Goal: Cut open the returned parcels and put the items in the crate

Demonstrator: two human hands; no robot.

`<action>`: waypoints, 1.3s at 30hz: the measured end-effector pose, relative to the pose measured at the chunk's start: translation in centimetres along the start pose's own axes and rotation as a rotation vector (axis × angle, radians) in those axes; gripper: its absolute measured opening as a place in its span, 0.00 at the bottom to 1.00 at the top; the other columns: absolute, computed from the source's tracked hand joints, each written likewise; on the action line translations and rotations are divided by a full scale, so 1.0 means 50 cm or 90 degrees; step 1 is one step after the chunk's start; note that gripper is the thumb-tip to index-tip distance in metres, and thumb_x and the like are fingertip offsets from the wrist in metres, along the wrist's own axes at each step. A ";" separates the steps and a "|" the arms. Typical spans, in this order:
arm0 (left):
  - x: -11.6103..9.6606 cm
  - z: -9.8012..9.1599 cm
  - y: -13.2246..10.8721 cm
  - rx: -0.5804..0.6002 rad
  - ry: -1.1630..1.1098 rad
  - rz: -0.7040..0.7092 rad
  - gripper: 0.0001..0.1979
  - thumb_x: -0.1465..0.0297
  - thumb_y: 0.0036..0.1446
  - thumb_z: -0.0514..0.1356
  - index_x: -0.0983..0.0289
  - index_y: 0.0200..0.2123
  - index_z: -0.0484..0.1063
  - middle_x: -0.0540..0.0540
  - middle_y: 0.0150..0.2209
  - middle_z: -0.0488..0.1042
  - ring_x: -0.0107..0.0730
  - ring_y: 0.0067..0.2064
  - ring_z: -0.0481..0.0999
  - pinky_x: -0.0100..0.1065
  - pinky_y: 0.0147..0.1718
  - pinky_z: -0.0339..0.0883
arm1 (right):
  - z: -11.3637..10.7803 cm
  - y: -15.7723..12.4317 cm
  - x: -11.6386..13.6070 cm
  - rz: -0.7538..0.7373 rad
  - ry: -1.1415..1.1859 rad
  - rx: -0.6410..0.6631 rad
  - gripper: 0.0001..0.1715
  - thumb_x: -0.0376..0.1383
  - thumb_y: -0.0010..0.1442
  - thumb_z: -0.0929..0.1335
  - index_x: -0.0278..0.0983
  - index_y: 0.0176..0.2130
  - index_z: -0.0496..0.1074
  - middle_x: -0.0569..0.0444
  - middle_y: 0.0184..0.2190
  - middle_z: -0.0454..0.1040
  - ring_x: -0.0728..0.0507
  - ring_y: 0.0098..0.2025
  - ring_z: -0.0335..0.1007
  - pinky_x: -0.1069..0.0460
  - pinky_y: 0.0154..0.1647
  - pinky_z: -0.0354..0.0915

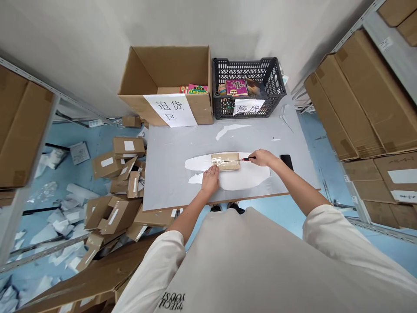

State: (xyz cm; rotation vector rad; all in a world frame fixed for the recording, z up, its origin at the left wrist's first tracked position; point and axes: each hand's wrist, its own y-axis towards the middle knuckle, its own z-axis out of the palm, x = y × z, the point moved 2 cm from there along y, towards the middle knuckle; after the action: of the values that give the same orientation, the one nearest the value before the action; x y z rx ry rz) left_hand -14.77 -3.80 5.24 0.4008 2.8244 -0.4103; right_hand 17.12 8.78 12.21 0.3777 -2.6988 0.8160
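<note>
A small flat cardboard box (230, 166), with shiny clear tape over it, lies on white paper sheeting (247, 178) at the middle of the table. My left hand (211, 179) rests on the box's near left corner, its fingers spread and pressing it down. In my right hand (262, 157), to the right of the box, is a slim tool with a black and red handle (246, 159). The tool's thin tip reaches left onto the middle of the box top; its exact kind is too small to tell.
Behind stand a large open carton (202, 108) and a black plastic crate (224, 111), both holding books. A black phone (286, 162) lies right of my right hand. Opened boxes (112, 213) and scrap paper (68, 213) litter the floor at left. Shelves with cartons (352, 95) flank the table (163, 174).
</note>
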 end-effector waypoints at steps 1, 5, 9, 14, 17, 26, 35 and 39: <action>-0.004 -0.004 0.005 -0.005 0.004 -0.005 0.39 0.77 0.65 0.55 0.64 0.78 0.61 0.70 0.78 0.64 0.57 0.77 0.64 0.56 0.71 0.62 | -0.004 -0.009 -0.012 0.011 0.015 -0.010 0.14 0.47 0.68 0.73 0.46 0.43 0.89 0.47 0.37 0.87 0.34 0.42 0.81 0.47 0.40 0.67; -0.034 -0.020 0.055 -0.015 0.012 0.018 0.34 0.76 0.67 0.57 0.60 0.75 0.64 0.69 0.71 0.70 0.58 0.72 0.68 0.57 0.69 0.63 | -0.009 -0.043 -0.042 0.074 0.122 -0.038 0.19 0.47 0.73 0.68 0.41 0.44 0.87 0.48 0.33 0.86 0.38 0.36 0.81 0.50 0.38 0.67; -0.070 -0.028 0.124 0.016 0.030 0.062 0.28 0.70 0.69 0.62 0.60 0.70 0.67 0.68 0.68 0.71 0.59 0.69 0.70 0.55 0.69 0.63 | 0.009 -0.060 -0.051 0.094 0.275 -0.038 0.18 0.45 0.75 0.67 0.38 0.46 0.84 0.53 0.27 0.82 0.43 0.28 0.79 0.52 0.35 0.68; -0.076 -0.020 0.176 0.042 0.058 0.059 0.24 0.71 0.67 0.64 0.60 0.65 0.71 0.68 0.62 0.76 0.59 0.66 0.75 0.56 0.68 0.61 | 0.050 -0.043 -0.071 0.073 0.356 -0.033 0.16 0.47 0.70 0.74 0.39 0.49 0.83 0.55 0.26 0.81 0.43 0.29 0.82 0.53 0.33 0.72; -0.072 -0.015 0.186 0.055 0.073 0.067 0.24 0.71 0.66 0.65 0.59 0.65 0.71 0.66 0.60 0.79 0.56 0.63 0.78 0.56 0.70 0.60 | 0.067 -0.023 -0.083 0.041 0.360 -0.026 0.15 0.47 0.68 0.74 0.41 0.48 0.83 0.56 0.31 0.83 0.44 0.30 0.82 0.53 0.35 0.73; -0.083 -0.017 0.166 0.047 0.104 0.048 0.20 0.75 0.69 0.63 0.65 0.62 0.74 0.68 0.61 0.75 0.54 0.61 0.80 0.53 0.73 0.59 | 0.042 0.049 -0.083 -0.094 0.086 0.002 0.17 0.42 0.71 0.70 0.46 0.53 0.86 0.52 0.46 0.88 0.39 0.45 0.81 0.50 0.45 0.68; -0.074 -0.017 0.158 0.063 0.080 0.020 0.19 0.71 0.71 0.64 0.59 0.63 0.71 0.66 0.63 0.73 0.56 0.59 0.80 0.54 0.63 0.71 | 0.047 0.101 -0.086 -0.124 0.141 0.074 0.16 0.49 0.68 0.74 0.45 0.48 0.86 0.53 0.39 0.87 0.40 0.41 0.79 0.51 0.44 0.69; -0.078 -0.020 0.155 0.083 0.068 -0.004 0.20 0.70 0.72 0.64 0.59 0.65 0.71 0.67 0.65 0.72 0.55 0.58 0.81 0.53 0.60 0.73 | 0.090 0.078 -0.113 -0.077 0.264 0.139 0.22 0.55 0.67 0.72 0.43 0.46 0.86 0.57 0.30 0.81 0.44 0.32 0.72 0.52 0.34 0.66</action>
State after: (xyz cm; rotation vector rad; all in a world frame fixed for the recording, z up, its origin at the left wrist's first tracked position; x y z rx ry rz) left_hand -8.99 2.74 5.48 0.4526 2.9129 -0.5925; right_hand 20.12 10.28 4.70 0.3682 -2.1932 1.0292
